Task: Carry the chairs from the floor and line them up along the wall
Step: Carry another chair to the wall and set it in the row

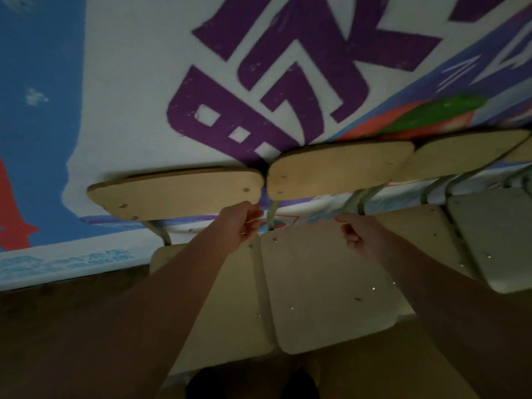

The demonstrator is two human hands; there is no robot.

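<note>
Just before the chairs [339, 168], left hand [239, 223] and right hand [358, 236] loosely curled, empty, between backrests [178, 191] and seats [325, 289].

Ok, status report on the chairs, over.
Left hand and right hand loosely curled, empty. Light wooden chairs with metal legs lined up along painted wall. Nothing blocking seen.

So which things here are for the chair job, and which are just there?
For the job: left chair, middle chair, right chair, wall, left hand, right hand.
Just there: purple letters, brown floor.
</note>
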